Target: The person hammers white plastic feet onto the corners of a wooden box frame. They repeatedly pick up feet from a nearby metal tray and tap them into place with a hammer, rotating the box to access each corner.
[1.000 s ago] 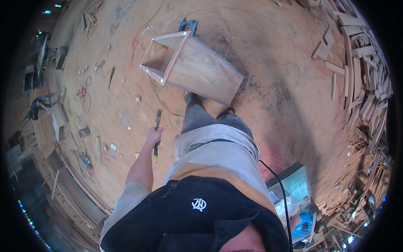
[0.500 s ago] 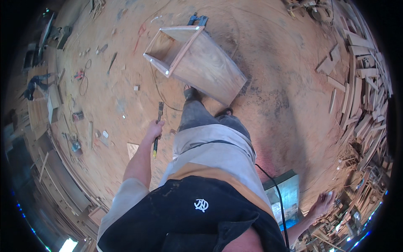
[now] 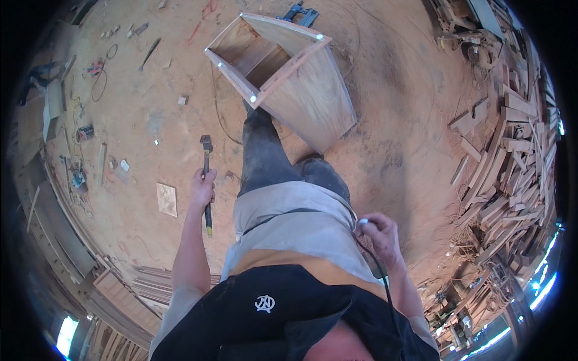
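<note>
Floor [image 3: 391, 126] beneath outstretched left hand [image 3: 202, 187]

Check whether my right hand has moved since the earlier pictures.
Yes, your right hand has moved left and forward, away from the wood pile on the right.

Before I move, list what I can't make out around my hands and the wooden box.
All in the head view:
White spot at the right hand: too small to tell whether held or worn.
Hammer-like tool: left hand covers mid-handle.
Blue tool: partly hidden behind the wooden box.
Foot below the left trouser leg: hidden by that box.
</note>
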Demonstrator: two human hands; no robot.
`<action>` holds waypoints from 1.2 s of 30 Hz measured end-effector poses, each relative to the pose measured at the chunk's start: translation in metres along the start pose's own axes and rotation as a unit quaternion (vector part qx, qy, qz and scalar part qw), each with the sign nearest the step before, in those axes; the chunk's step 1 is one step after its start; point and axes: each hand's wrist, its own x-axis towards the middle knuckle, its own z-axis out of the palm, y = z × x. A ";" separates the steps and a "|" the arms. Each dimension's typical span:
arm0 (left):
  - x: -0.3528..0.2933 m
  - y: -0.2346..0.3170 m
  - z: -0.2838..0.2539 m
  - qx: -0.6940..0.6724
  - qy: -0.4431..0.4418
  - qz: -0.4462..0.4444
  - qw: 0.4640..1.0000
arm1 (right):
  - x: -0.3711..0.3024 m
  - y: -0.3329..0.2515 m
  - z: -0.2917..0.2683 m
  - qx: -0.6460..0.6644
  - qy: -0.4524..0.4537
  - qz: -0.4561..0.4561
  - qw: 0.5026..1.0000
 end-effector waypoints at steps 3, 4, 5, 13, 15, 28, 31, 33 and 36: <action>0.033 0.032 -0.019 -0.034 0.004 0.006 0.999 | 0.070 -0.058 0.030 -0.019 0.045 -0.027 0.998; 0.047 0.046 -0.027 -0.046 0.003 -0.006 0.999 | 0.098 -0.081 0.043 -0.016 0.047 -0.053 0.997; 0.063 0.062 -0.034 -0.048 -0.001 0.012 0.999 | 0.130 -0.106 0.057 -0.020 0.055 -0.076 0.995; 0.212 0.192 -0.076 -0.055 -0.013 0.029 0.998 | 0.436 -0.259 0.186 -0.050 -0.027 -0.183 0.982; 0.250 0.213 -0.077 -0.063 -0.011 0.014 0.998 | 0.519 -0.272 0.210 -0.192 -0.014 -0.258 0.947; 0.391 0.232 -0.038 -0.077 -0.055 0.000 0.996 | 0.780 -0.220 0.255 -0.475 0.075 -0.222 0.848; 0.402 0.226 -0.030 -0.079 -0.055 -0.016 0.995 | 0.785 -0.221 0.255 -0.499 0.096 -0.239 0.827; 0.407 0.225 -0.026 -0.084 -0.056 -0.024 0.995 | 0.788 -0.223 0.256 -0.512 0.095 -0.256 0.814; 0.409 0.225 -0.024 -0.092 -0.052 -0.024 0.994 | 0.793 -0.221 0.257 -0.487 0.072 -0.269 0.828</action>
